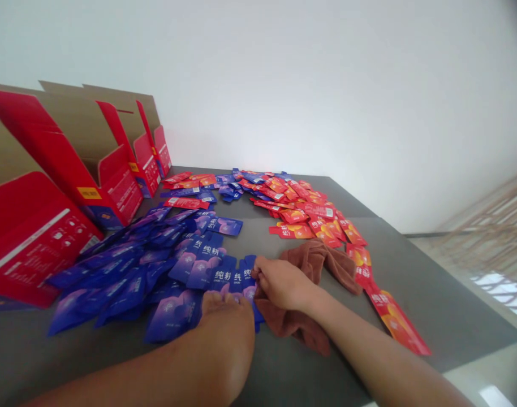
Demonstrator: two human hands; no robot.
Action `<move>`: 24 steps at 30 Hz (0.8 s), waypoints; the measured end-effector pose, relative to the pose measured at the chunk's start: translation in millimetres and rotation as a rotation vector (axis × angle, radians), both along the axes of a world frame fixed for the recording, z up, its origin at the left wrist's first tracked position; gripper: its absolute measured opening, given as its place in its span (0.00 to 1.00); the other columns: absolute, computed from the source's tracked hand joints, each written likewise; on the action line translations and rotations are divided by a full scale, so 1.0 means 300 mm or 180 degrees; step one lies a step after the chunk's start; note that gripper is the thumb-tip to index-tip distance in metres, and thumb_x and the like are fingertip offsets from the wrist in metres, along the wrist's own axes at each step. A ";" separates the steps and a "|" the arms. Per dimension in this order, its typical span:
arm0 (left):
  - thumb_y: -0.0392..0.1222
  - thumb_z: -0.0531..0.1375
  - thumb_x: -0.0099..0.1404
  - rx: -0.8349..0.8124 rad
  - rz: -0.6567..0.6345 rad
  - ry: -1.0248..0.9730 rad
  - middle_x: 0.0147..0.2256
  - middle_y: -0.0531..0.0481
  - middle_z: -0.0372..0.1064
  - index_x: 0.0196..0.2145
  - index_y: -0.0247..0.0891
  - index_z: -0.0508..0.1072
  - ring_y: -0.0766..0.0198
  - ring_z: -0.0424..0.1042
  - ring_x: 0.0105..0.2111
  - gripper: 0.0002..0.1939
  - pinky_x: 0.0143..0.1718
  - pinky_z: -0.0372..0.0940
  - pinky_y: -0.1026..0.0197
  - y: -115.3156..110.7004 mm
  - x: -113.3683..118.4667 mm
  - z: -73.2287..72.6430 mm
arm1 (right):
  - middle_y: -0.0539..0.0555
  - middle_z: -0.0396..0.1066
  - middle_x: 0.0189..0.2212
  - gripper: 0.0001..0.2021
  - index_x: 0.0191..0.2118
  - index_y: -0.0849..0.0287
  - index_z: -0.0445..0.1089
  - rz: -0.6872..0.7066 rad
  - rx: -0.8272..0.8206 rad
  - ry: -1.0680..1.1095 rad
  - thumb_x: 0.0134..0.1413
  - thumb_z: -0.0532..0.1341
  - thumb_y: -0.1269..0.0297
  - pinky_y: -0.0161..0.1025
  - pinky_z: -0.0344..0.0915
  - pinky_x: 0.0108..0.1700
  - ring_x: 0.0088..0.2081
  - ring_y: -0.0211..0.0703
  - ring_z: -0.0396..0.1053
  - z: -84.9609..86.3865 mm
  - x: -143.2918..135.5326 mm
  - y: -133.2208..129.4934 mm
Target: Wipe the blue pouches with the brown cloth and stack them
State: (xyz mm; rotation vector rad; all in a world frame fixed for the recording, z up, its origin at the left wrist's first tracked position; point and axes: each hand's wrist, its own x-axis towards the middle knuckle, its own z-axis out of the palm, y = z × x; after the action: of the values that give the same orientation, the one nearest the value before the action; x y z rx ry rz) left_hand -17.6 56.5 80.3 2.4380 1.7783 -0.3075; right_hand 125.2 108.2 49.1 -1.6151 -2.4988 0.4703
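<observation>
My left hand (227, 316) is closed, its fingers curled at the lower edge of several overlapping blue sachets (223, 273) with white lettering. At the right edge of this row, my right hand (283, 284) is closed on the end sachet (249, 270); the fingertips are partly hidden. Beneath and beside the right hand lies a crumpled brown cloth (322, 260). Left of my hands spreads a heap of blue sachets (126, 277), some close against my left hand.
Red cardboard boxes (33, 237) with raised flaps line the left side of the dark grey table (411, 271). Mixed red and blue sachets (258, 183) lie at the back. A trail of red sachets (398, 319) runs down the right side. A white wall (284, 85) stands behind.
</observation>
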 end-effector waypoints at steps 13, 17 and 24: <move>0.24 0.47 0.58 -0.0156 0.0133 0.0176 0.58 0.37 0.54 0.55 0.46 0.60 0.42 0.58 0.54 0.30 0.53 0.55 0.38 -0.123 0.130 -0.150 | 0.52 0.66 0.37 0.08 0.38 0.58 0.66 0.0878 0.0237 0.0654 0.55 0.53 0.74 0.34 0.57 0.40 0.39 0.38 0.63 0.009 0.027 0.002; 0.24 0.47 0.58 -0.0080 0.0153 0.0291 0.58 0.36 0.55 0.55 0.47 0.59 0.43 0.60 0.53 0.30 0.53 0.56 0.39 -0.128 0.128 -0.148 | 0.52 0.65 0.36 0.07 0.38 0.58 0.67 0.1235 0.0044 0.0419 0.55 0.54 0.73 0.33 0.57 0.38 0.37 0.38 0.63 0.003 0.045 0.024; 0.23 0.43 0.59 0.0014 0.0073 0.0529 0.57 0.38 0.57 0.56 0.49 0.57 0.45 0.62 0.52 0.32 0.51 0.59 0.42 -0.120 0.116 -0.146 | 0.53 0.66 0.35 0.07 0.38 0.60 0.67 0.0501 0.0338 0.0211 0.56 0.53 0.72 0.34 0.57 0.40 0.36 0.38 0.64 -0.015 0.101 0.071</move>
State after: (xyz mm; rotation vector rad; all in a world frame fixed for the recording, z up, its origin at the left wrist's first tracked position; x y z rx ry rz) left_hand 17.1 20.5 36.5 2.4578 1.8708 -0.5189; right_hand 155.6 129.4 44.6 -1.3499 -2.5654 0.3941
